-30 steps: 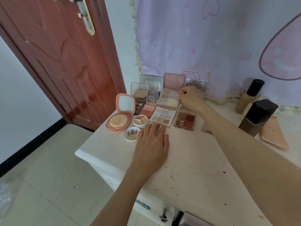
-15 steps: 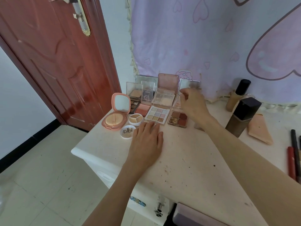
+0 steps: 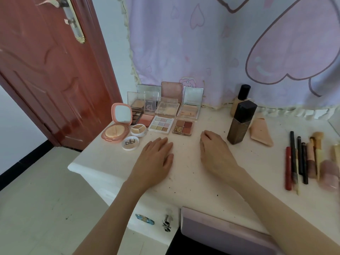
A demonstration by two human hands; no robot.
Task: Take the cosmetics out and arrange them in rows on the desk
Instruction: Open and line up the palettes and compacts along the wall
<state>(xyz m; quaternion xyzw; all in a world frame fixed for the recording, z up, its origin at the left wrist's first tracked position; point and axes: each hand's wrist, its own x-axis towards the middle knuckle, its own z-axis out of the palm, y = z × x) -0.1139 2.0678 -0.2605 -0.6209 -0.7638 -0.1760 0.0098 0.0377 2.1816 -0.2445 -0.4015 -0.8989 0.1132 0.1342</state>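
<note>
Far left of the desk [image 3: 211,173], palettes stand in tight rows w/ lids propped up, prob. so every shade shows: round pink compact [image 3: 117,126] at the left end, white jar [image 3: 138,130] and its lid [image 3: 130,143] just near of it, then approx. 6 open palettes in 2 rows. Left hand [image 3: 156,159] lies flat, fingers straight, holding nothing; right hand [image 3: 215,151] rests beside it, fingers loosely curled, also empty. Right: 2 dark-capped bottles [image 3: 241,122], 1 peach tube [image 3: 260,132]. Far right, pencils & brushes [image 3: 301,159] lie parallel, approx. 8, blurred.
</note>
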